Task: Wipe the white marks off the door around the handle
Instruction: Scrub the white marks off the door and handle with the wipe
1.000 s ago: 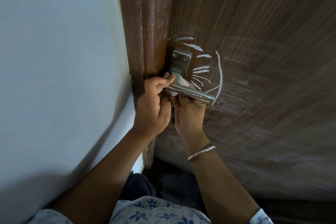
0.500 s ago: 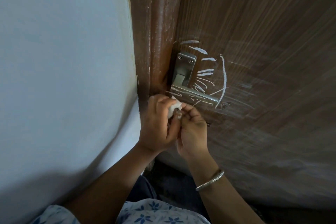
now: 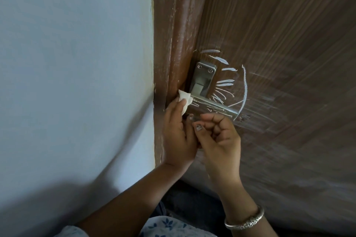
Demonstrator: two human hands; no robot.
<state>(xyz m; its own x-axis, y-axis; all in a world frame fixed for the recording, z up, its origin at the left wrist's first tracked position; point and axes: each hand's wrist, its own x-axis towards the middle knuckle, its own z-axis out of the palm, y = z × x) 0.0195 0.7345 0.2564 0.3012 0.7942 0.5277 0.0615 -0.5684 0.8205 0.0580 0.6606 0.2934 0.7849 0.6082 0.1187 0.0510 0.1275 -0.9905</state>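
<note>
We see the wall filling the left half of the frame, the door frame running down the centre and the door taking the right half. The handle's backplate sits on the door just right of the door frame, at mid-height, and its lever reaches from below the plate towards the lower right. The marks lie above, right of and under the handle. Below the lever we find the left hand, with a wad of tissue sticking up from it against the lever's left end. The right hand is beside it to the right, touching it, under the lever's tip. A bangle circles the right wrist at lower right.
</note>
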